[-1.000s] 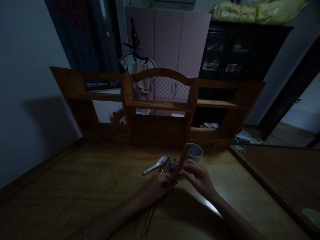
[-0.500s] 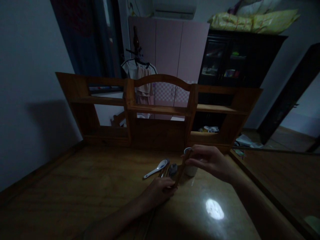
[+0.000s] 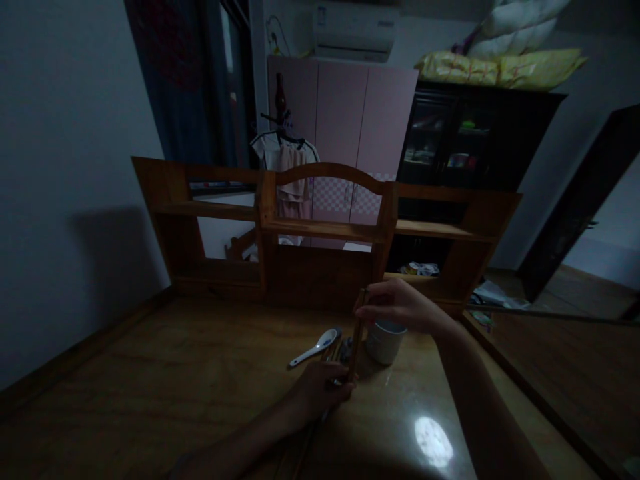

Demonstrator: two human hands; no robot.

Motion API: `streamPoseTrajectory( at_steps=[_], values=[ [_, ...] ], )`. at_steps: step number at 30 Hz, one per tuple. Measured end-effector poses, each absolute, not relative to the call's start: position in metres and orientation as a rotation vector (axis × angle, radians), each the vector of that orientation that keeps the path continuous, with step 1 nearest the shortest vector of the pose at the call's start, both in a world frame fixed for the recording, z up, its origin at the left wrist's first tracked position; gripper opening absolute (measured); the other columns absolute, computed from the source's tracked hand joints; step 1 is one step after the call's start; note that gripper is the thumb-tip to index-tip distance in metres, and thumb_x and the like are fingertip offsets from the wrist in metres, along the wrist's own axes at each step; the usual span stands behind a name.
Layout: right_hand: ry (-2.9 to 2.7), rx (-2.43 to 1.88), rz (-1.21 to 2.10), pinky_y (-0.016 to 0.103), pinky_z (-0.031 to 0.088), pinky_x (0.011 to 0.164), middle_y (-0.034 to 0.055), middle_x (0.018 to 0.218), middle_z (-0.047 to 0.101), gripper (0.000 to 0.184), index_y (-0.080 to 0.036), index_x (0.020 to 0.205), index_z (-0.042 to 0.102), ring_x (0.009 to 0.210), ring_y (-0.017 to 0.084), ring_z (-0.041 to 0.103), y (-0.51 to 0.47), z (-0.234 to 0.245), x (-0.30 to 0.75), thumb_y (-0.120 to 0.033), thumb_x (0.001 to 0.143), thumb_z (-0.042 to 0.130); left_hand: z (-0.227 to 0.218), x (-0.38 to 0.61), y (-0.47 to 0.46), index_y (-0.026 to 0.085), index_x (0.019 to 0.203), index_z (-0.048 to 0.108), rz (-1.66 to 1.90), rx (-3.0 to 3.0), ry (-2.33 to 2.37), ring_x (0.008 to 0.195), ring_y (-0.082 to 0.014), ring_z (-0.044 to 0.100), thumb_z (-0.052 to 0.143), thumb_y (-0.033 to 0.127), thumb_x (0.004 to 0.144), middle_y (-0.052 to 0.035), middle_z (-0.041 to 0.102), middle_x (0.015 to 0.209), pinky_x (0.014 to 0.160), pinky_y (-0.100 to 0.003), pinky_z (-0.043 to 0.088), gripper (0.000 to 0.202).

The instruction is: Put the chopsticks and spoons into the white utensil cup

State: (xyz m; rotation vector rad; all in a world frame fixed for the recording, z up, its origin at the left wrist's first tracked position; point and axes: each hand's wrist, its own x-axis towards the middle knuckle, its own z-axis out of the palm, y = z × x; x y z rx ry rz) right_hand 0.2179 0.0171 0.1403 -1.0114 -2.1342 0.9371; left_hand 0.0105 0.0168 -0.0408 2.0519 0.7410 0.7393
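Observation:
Brown wooden chopsticks stand nearly upright over the table, bunched so that I cannot tell how many there are. My right hand pinches their top end. Around the lower end, the fingers of my left hand are closed. Just below my right hand a white cup stands upright, its rim partly covered. Left of the chopsticks lies a white spoon with a blue mark in its bowl. A small grey object, partly hidden, sits beside thin utensils behind my left hand.
A wooden shelf unit borders the back of the glossy wooden table. A wall rises on the left. The table's raised right edge runs past my right arm. Light reflects off the front right surface.
The chopsticks have gone from slanted to nearly upright. My right hand has shifted left off the cup, showing more of it. The camera view has tilted up slightly.

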Motion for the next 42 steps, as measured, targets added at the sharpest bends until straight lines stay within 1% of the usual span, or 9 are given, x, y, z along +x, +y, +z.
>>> streamPoseTrajectory(
  at_steps=[5, 12, 18, 24, 29, 35, 39, 42],
  values=[
    [-2.133, -1.059, 0.841, 0.023, 0.048, 0.055, 0.0046, 0.072, 0.069, 0.026, -0.015, 0.082, 0.068, 0.067, 0.017, 0.066, 0.022, 0.137, 0.216, -0.041, 0.086, 0.066, -0.037, 0.010, 0.013, 0.017, 0.102, 0.072, 0.745, 1.930, 0.741, 0.083, -0.0176, 0.066, 0.062, 0.036, 0.085, -0.0052, 0.071, 0.093, 0.070, -0.023, 0.051, 0.028],
    [-2.114, -1.117, 0.746, 0.024, 0.048, 0.053, 0.0049, 0.071, 0.069, 0.026, -0.016, 0.080, 0.065, 0.065, 0.018, 0.067, 0.027, 0.132, 0.220, -0.041, 0.087, 0.065, -0.033, 0.007, 0.013, 0.014, 0.091, 0.072, 0.842, 1.943, 0.812, 0.081, -0.0183, 0.064, 0.060, 0.043, 0.086, -0.0072, 0.069, 0.089, 0.067, -0.023, 0.050, 0.032],
    [-2.121, -1.124, 0.753, 0.024, 0.047, 0.053, 0.0047, 0.072, 0.070, 0.027, -0.016, 0.080, 0.064, 0.067, 0.019, 0.067, 0.028, 0.131, 0.220, -0.042, 0.087, 0.064, -0.034, 0.007, 0.013, 0.015, 0.092, 0.072, 0.766, 1.925, 0.803, 0.082, -0.0186, 0.064, 0.063, 0.040, 0.084, -0.0067, 0.070, 0.089, 0.069, -0.024, 0.050, 0.028],
    [-2.120, -1.085, 0.735, 0.023, 0.046, 0.053, 0.0040, 0.069, 0.069, 0.028, -0.015, 0.079, 0.064, 0.065, 0.017, 0.066, 0.030, 0.129, 0.216, -0.042, 0.087, 0.065, -0.041, 0.008, 0.016, 0.015, 0.085, 0.072, 0.745, 2.048, 0.794, 0.072, -0.0153, 0.063, 0.060, 0.033, 0.087, -0.0035, 0.069, 0.080, 0.065, -0.022, 0.046, 0.022],
    [-2.124, -1.050, 0.728, 0.024, 0.047, 0.055, 0.0042, 0.070, 0.068, 0.030, -0.015, 0.077, 0.066, 0.065, 0.017, 0.065, 0.031, 0.125, 0.210, -0.044, 0.084, 0.068, -0.045, 0.009, 0.018, 0.015, 0.084, 0.071, 0.721, 2.070, 0.859, 0.073, -0.0159, 0.063, 0.060, 0.034, 0.086, -0.0028, 0.069, 0.079, 0.065, -0.023, 0.045, 0.022],
    [-2.119, -1.006, 0.792, 0.023, 0.048, 0.057, 0.0039, 0.073, 0.068, 0.030, -0.014, 0.085, 0.067, 0.066, 0.016, 0.065, 0.029, 0.126, 0.205, -0.044, 0.086, 0.066, -0.040, 0.008, 0.018, 0.016, 0.083, 0.072, 0.685, 2.087, 0.884, 0.074, -0.0146, 0.064, 0.062, 0.032, 0.084, -0.0019, 0.070, 0.080, 0.065, -0.020, 0.043, 0.019],
    [-2.134, -1.033, 0.730, 0.022, 0.044, 0.055, 0.0028, 0.068, 0.067, 0.031, -0.014, 0.079, 0.065, 0.064, 0.015, 0.063, 0.028, 0.128, 0.206, -0.044, 0.086, 0.066, -0.038, 0.008, 0.016, 0.016, 0.082, 0.072, 0.709, 2.098, 0.883, 0.072, -0.0139, 0.063, 0.062, 0.032, 0.084, -0.0015, 0.070, 0.078, 0.064, -0.020, 0.043, 0.019],
    [-2.137, -1.060, 0.784, 0.022, 0.046, 0.056, 0.0029, 0.073, 0.068, 0.030, -0.015, 0.083, 0.066, 0.066, 0.016, 0.064, 0.029, 0.127, 0.207, -0.045, 0.084, 0.068, -0.039, 0.008, 0.016, 0.016, 0.081, 0.071, 0.727, 2.101, 0.869, 0.073, -0.0144, 0.063, 0.061, 0.033, 0.085, -0.0015, 0.070, 0.078, 0.064, -0.020, 0.042, 0.020]
  ],
)
